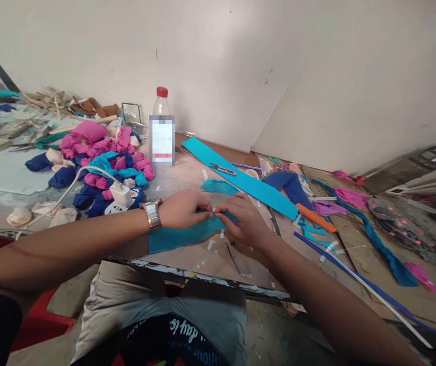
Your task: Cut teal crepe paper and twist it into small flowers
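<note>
My left hand [183, 209], with a metal watch on the wrist, pinches the edge of a teal fabric strip [182, 238] near the table's front. Opposite it, my right hand [245, 219] pinches the same strip, and the fingertips of both hands almost meet. Whatever small thing may lie between the fingertips is hidden. Just beyond the hands lies another teal fabric piece [218, 186]. Farther back a bright blue strip [256, 188] runs diagonally, with thread snips [222, 169] resting on it. An orange-handled tool [317, 218] lies at its right end.
Left of me are a heap of pink and blue fabric bundles [98, 147] and a power strip [116, 204] with a white charger and cable. A red-capped bottle [161, 107] stands near the wall. Cardboard [363, 239] and a dark blue strip [340, 259] lie right.
</note>
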The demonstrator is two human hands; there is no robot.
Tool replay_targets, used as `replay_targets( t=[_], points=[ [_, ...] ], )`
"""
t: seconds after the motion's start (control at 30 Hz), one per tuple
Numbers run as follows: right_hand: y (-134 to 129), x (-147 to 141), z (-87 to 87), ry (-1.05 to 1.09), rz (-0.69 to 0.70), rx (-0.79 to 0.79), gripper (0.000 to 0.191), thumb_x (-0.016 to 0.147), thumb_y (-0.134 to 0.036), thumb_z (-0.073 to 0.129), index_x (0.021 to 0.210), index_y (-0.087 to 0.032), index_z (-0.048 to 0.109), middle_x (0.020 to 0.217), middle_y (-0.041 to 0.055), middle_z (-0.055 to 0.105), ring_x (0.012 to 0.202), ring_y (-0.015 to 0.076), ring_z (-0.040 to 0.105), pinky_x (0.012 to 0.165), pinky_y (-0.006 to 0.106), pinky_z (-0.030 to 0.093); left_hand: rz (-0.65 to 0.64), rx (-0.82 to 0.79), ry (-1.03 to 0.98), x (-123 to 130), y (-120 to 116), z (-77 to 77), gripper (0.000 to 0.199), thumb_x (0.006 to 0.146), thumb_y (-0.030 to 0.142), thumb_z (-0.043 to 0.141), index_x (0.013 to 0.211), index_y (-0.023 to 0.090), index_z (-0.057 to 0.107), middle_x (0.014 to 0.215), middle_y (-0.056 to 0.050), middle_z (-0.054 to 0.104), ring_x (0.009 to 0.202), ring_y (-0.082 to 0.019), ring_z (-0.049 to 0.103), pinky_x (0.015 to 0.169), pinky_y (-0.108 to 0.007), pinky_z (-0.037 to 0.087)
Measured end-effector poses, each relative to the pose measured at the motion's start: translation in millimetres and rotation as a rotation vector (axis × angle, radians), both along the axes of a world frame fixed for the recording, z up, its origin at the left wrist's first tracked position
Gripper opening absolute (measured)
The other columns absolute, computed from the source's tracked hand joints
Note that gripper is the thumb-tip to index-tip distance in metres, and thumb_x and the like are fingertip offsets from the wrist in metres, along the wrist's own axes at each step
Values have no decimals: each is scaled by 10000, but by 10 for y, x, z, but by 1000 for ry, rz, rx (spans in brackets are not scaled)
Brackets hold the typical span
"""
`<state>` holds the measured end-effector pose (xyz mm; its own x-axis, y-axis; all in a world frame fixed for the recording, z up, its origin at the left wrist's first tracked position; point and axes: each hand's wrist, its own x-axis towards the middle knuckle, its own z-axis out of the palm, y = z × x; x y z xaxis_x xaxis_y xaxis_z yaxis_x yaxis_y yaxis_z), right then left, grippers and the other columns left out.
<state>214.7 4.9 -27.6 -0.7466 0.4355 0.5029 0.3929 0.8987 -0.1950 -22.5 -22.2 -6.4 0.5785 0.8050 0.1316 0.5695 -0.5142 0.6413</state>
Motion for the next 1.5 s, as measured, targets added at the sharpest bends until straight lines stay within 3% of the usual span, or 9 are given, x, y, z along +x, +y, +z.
replay_targets(
  t=[0.27, 0.6, 0.83, 1.0, 1.37, 1.5],
  points=[
    [-3, -7, -4, 23, 8, 4, 57, 996, -212, 638, 999, -244, 685, 920, 14, 786, 829, 194, 700, 936, 411, 379, 10, -60, -40, -1, 30, -4, 278, 963, 311, 573, 795, 162, 736, 664, 20, 646, 632, -122, 516, 607, -271, 320],
    [-19, -19, -22, 22, -56, -29, 28, 985, -219, 626, 967, -238, 637, 914, 16, 771, 838, 207, 673, 930, 410, 363, 104, 237, 95, 64, -76, -64, 272, 977, 300, 541, 917, 183, 780, 821, -46, 770, 724, -179, 637, 651, -294, 357],
    [-29, -25, 5, -59, -75, -111, 73, 1016, -246, 523, 986, -228, 587, 991, 60, 735, 925, 239, 638, 920, 422, 360, 58, 348, 204, 82, -83, -110, 340, 1058, 347, 455, 1014, 201, 760, 883, -63, 777, 761, -196, 678, 634, -293, 385],
    [-25, -30, 8, -9, -106, -112, 65, 1011, -256, 567, 978, -230, 616, 966, 55, 740, 936, 242, 630, 890, 408, 368, 68, 425, 330, 84, -75, -128, 347, 1079, 318, 415, 1024, 184, 731, 866, -66, 762, 755, -200, 687, 606, -301, 379],
    [-59, -48, 38, -81, -110, -155, 89, 1008, -222, 500, 946, -224, 564, 969, 68, 703, 953, 255, 591, 898, 425, 357, 52, 473, 325, 88, -95, -147, 287, 1074, 288, 467, 1081, 213, 744, 862, -45, 763, 749, -180, 681, 603, -277, 403],
    [-57, -49, 49, -62, -124, -101, 54, 989, -224, 541, 949, -225, 577, 943, 53, 712, 954, 252, 593, 899, 428, 341, 68, 437, 291, 96, -82, -164, 283, 1070, 300, 475, 1054, 210, 743, 898, -50, 780, 774, -184, 703, 616, -271, 405]
  ],
)
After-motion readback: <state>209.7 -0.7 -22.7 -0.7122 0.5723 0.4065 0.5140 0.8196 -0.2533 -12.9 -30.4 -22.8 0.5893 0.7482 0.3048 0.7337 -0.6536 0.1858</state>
